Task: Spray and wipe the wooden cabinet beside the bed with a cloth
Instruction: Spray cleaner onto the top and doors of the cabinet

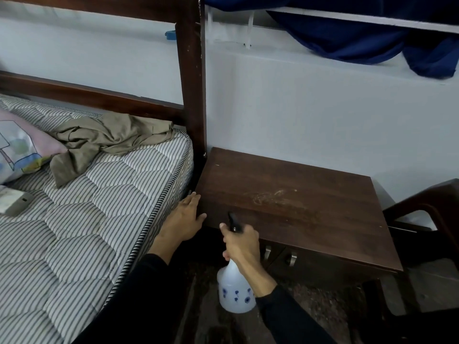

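The dark wooden cabinet (293, 194) stands against the wall, right of the bed, with a pale dusty smear near the middle of its top. My right hand (242, 244) grips the neck of a white spray bottle (234, 291) with blue flower prints, its black nozzle pointing at the cabinet's front edge. My left hand (185, 219) rests with straight fingers on the cabinet's front left corner, beside the mattress. A crumpled olive-grey cloth (104, 140) lies on the mattress, away from both hands.
The striped mattress (94, 219) and dark bed frame post (192, 78) close off the left side. A dark wooden chair (432, 214) stands right of the cabinet. Blue fabric (372, 43) hangs from a white shelf above. Two metal handles (291, 258) show on the cabinet front.
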A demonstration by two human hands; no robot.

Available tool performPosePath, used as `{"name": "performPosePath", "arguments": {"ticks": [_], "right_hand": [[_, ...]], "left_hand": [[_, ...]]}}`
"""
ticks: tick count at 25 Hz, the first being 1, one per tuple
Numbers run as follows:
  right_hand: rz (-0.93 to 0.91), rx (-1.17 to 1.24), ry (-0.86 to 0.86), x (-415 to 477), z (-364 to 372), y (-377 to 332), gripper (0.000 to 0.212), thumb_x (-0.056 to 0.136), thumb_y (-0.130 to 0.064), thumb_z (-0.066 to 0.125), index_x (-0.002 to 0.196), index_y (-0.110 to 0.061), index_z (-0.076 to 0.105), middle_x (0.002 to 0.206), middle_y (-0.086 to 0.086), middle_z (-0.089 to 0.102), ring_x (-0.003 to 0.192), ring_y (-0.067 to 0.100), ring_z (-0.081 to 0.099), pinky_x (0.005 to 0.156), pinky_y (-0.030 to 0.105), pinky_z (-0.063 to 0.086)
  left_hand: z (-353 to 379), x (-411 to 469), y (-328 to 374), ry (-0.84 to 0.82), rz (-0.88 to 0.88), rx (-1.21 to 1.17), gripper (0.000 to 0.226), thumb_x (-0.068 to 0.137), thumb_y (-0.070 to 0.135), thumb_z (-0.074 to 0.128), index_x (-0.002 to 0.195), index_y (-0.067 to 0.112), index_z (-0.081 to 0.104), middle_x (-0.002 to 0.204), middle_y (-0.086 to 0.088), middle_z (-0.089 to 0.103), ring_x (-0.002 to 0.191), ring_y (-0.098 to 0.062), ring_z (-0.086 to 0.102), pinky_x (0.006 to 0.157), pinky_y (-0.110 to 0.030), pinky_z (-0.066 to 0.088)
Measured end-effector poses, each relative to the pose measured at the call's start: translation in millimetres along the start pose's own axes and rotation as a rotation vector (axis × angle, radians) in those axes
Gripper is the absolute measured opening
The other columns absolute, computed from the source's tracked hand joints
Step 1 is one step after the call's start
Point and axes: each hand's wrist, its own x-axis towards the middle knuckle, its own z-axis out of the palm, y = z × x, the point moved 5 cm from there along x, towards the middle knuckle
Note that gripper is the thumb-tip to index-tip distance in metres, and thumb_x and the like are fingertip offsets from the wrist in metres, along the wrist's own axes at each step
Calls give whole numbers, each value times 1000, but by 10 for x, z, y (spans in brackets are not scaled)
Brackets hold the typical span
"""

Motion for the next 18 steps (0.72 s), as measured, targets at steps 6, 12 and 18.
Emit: {"name": "performPosePath", "arguments": {"ticks": [6,12,18], "right_hand": [[-10,138,168,-97,-547,369,27,89,-42,76,84,-16,68,58,1,68,37,13,62,40,21,49],[-54,223,273,-42,-1081,350,24,93,-36,73,83,-14,68,65,4,67,38,13,59,42,23,50],[-110,106,377,-75,-1253,382,38,93,-43,69,62,-22,64,52,-2,63,45,17,65,51,36,59]], "left_hand": [[38,81,246,27,139,107,72,97,44,55,157,15,26,167,-5,19,154,-19,14,123,-36,9],[261,221,837,-30,250,123,72,98,45,55,157,18,26,167,-3,19,153,-19,16,121,-34,9],[530,169,1129,-91,258,149,74,96,48,56,158,23,23,167,2,17,153,-18,17,114,-31,7]]}}
